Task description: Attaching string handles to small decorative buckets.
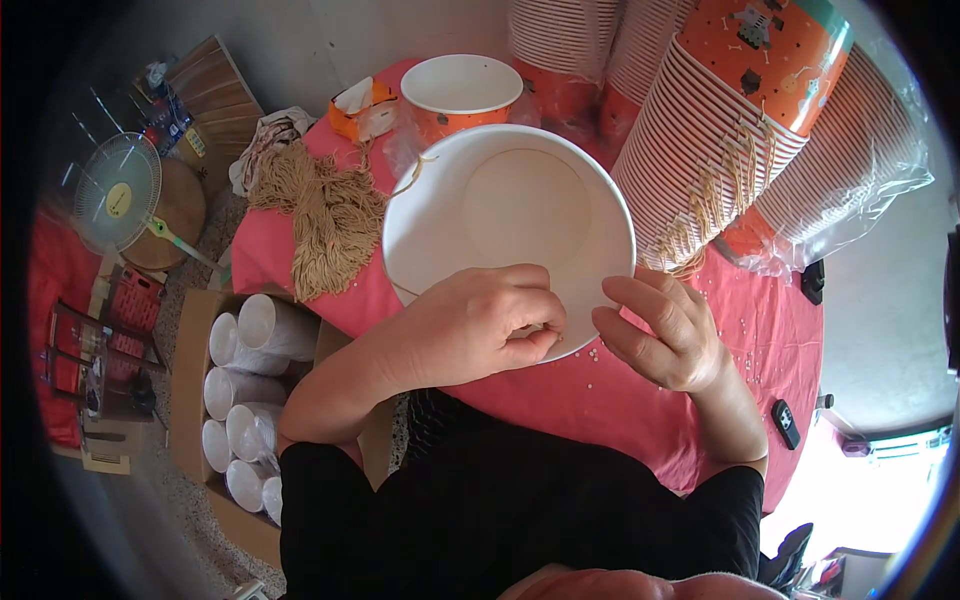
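So the big white paper bucket sits tilted toward the camera on the pink tablecloth-covered table, mouth facing up. Left hand is curled over the near rim, fingertips pinched together on the edge. Right hand grips the rim just beside it, fingers half bent. Tan string bundle lies to the left, stacked orange paper buckets lean behind.
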`<state>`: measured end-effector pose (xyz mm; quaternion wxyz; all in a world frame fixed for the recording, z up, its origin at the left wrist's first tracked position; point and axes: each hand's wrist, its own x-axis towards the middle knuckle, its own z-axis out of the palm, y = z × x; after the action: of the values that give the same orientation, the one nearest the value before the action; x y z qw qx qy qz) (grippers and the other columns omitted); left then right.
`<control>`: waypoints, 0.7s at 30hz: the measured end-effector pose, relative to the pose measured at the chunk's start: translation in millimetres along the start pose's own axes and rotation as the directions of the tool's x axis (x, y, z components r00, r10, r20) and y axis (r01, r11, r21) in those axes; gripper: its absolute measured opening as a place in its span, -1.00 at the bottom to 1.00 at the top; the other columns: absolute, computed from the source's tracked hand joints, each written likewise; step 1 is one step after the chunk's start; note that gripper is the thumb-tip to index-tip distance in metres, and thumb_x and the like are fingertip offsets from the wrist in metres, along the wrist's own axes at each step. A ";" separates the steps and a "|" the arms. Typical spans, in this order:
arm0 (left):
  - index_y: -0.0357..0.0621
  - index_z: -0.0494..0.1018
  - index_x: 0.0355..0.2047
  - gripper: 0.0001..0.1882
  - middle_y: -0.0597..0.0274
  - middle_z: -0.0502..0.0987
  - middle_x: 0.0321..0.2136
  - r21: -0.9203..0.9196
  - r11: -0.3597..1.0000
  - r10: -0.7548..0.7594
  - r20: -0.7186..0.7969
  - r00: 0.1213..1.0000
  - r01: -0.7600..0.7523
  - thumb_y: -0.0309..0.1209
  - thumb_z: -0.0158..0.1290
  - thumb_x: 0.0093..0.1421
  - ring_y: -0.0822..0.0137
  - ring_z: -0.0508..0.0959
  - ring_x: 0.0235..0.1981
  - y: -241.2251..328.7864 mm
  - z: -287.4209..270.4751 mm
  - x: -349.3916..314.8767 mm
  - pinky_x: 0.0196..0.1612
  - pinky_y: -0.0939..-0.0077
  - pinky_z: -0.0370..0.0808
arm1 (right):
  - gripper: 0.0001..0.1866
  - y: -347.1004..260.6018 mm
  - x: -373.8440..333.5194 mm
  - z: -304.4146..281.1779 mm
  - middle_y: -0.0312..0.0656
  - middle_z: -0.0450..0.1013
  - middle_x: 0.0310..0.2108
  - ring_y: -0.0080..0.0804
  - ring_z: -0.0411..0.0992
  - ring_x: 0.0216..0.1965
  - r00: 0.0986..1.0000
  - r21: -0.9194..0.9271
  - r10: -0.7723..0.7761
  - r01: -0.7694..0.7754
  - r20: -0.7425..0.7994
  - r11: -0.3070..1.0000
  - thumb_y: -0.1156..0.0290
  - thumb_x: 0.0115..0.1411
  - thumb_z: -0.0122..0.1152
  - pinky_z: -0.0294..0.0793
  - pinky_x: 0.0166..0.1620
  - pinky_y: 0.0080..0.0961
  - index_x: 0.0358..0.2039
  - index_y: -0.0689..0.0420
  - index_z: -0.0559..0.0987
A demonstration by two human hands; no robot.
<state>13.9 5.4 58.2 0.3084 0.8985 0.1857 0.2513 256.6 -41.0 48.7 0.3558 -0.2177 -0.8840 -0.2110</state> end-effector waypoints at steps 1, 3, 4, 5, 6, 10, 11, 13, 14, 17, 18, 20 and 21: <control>-0.19 0.55 -0.40 -0.94 0.20 0.50 -0.44 0.000 1.000 -0.001 0.000 1.000 0.001 -0.49 0.18 0.11 0.15 0.58 -0.43 0.1 0.1 0.1 -0.36 0.28 0.51 | -0.66 -0.2 0.7 -0.1 -0.02 0.45 -0.13 -0.17 0.53 -0.22 1.000 0.004 -0.004 0.004 0.000 1.000 0.48 -0.24 0.34 0.61 -0.39 -0.47 -0.34 0.25 0.62; -0.19 0.54 -0.41 -0.94 0.20 0.50 -0.44 0.031 0.999 -0.008 0.013 1.000 0.008 -0.48 0.18 0.11 0.14 0.58 -0.42 0.3 0.3 0.4 -0.35 0.28 0.51 | -0.66 -0.4 0.9 0.1 -0.02 0.45 -0.13 -0.16 0.53 -0.22 1.000 0.009 -0.008 0.008 0.000 1.000 0.48 -0.24 0.34 0.61 -0.39 -0.47 -0.34 0.25 0.62; -0.19 0.54 -0.41 -0.94 0.20 0.50 -0.44 0.031 0.999 -0.009 0.013 1.000 0.008 -0.48 0.18 0.11 0.14 0.58 -0.42 0.7 0.4 0.4 -0.35 0.28 0.51 | -0.66 -0.7 0.7 0.2 -0.02 0.45 -0.13 -0.16 0.53 -0.22 1.000 0.008 -0.005 0.005 0.000 1.000 0.48 -0.24 0.34 0.61 -0.39 -0.47 -0.34 0.25 0.62; -0.19 0.54 -0.42 -0.94 0.20 0.50 -0.45 0.032 0.999 -0.004 0.008 1.000 0.004 -0.48 0.18 0.10 0.14 0.58 -0.42 1.2 0.5 0.5 -0.35 0.28 0.51 | -0.66 -0.8 0.6 0.4 -0.02 0.45 -0.13 -0.16 0.53 -0.22 1.000 0.007 -0.002 0.002 0.000 1.000 0.48 -0.24 0.34 0.62 -0.39 -0.46 -0.34 0.25 0.62; -0.18 0.54 -0.42 -0.94 0.21 0.49 -0.45 0.032 0.999 0.000 0.004 1.000 0.000 -0.48 0.19 0.10 0.14 0.58 -0.42 1.5 0.7 0.5 -0.35 0.28 0.52 | -0.66 -0.8 0.5 0.5 -0.02 0.45 -0.13 -0.16 0.53 -0.22 1.000 0.006 -0.001 0.001 0.001 1.000 0.48 -0.24 0.34 0.62 -0.39 -0.46 -0.34 0.25 0.62; -0.18 0.54 -0.42 -0.94 0.20 0.49 -0.45 0.025 1.000 0.019 -0.004 1.000 -0.019 -0.48 0.18 0.11 0.13 0.57 -0.42 0.5 3.2 -0.6 -0.35 0.28 0.52 | -0.66 -0.5 1.1 1.1 -0.02 0.45 -0.13 -0.16 0.53 -0.21 1.000 0.005 0.000 0.000 0.006 1.000 0.47 -0.24 0.34 0.62 -0.37 -0.45 -0.34 0.25 0.61; -0.18 0.55 -0.40 -0.94 0.22 0.49 -0.45 0.046 0.998 0.053 -0.019 0.998 -0.052 -0.50 0.19 0.10 0.17 0.57 -0.43 -1.0 3.8 -1.7 -0.38 0.32 0.51 | -0.66 -0.4 1.2 0.9 -0.02 0.45 -0.13 -0.16 0.53 -0.21 1.000 0.005 0.000 0.000 0.006 1.000 0.47 -0.23 0.34 0.62 -0.37 -0.45 -0.34 0.25 0.61; -0.17 0.55 -0.37 -0.92 0.24 0.50 -0.44 0.067 0.994 0.088 -0.031 0.996 -0.086 -0.53 0.20 0.09 0.21 0.56 -0.44 -2.1 4.3 -3.6 -0.40 0.36 0.50 | -0.65 1.2 0.3 1.7 -0.02 0.45 -0.13 -0.16 0.53 -0.22 1.000 0.009 0.013 -0.013 0.012 1.000 0.47 -0.22 0.33 0.61 -0.37 -0.45 -0.33 0.25 0.60; -0.18 0.56 -0.34 -0.90 0.23 0.51 -0.42 0.065 0.994 0.085 -0.037 0.996 -0.082 -0.53 0.20 0.09 0.22 0.57 -0.43 -2.0 4.5 -4.6 -0.39 0.37 0.50 | -0.65 2.2 -0.2 2.0 -0.02 0.45 -0.13 -0.16 0.53 -0.22 1.000 0.015 0.023 -0.024 0.017 1.000 0.47 -0.21 0.33 0.60 -0.38 -0.45 -0.31 0.25 0.60; -0.21 0.57 -0.30 -0.86 0.21 0.53 -0.39 0.075 0.994 0.081 -0.031 0.996 -0.079 -0.54 0.19 0.10 0.23 0.58 -0.39 -4.3 3.4 -6.4 -0.37 0.40 0.53 | -0.61 5.1 0.4 2.2 0.01 0.46 -0.16 -0.13 0.52 -0.27 0.988 0.115 0.134 -0.142 0.073 0.983 0.60 -0.22 0.44 0.56 -0.37 -0.34 -0.28 0.28 0.58; -0.23 0.57 -0.28 -0.84 0.20 0.54 -0.37 0.087 0.993 0.080 -0.021 0.997 -0.078 -0.55 0.19 0.10 0.23 0.59 -0.37 -4.7 3.0 -5.9 -0.36 0.42 0.54 | -0.61 6.7 1.1 2.5 0.01 0.46 -0.16 -0.13 0.52 -0.27 0.988 0.111 0.138 -0.145 0.072 0.983 0.60 -0.22 0.44 0.56 -0.37 -0.34 -0.28 0.28 0.58; -0.26 0.56 -0.27 -0.85 0.19 0.54 -0.37 0.070 0.995 0.074 -0.034 0.997 -0.071 -0.56 0.18 0.11 0.24 0.59 -0.37 -2.5 2.1 -4.5 -0.34 0.42 0.55 | -0.67 10.7 2.7 4.8 -0.06 0.42 -0.16 -0.23 0.52 -0.27 0.973 0.091 0.206 -0.216 0.103 0.972 0.52 -0.13 0.35 0.56 -0.39 -0.42 -0.28 0.24 0.57; -0.28 0.55 -0.26 -0.85 0.17 0.53 -0.37 0.054 0.997 0.064 -0.050 0.997 -0.061 -0.56 0.17 0.12 0.25 0.60 -0.36 -1.7 1.7 -3.6 -0.32 0.42 0.56 | -0.67 13.1 3.4 6.1 -0.06 0.42 -0.16 -0.23 0.52 -0.27 0.973 0.087 0.209 -0.218 0.100 0.972 0.52 -0.13 0.35 0.56 -0.39 -0.42 -0.28 0.24 0.57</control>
<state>11.7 4.1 54.7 0.2720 0.9048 0.1717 0.2789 258.1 -26.3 50.0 0.3465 -0.3030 -0.8799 -0.1181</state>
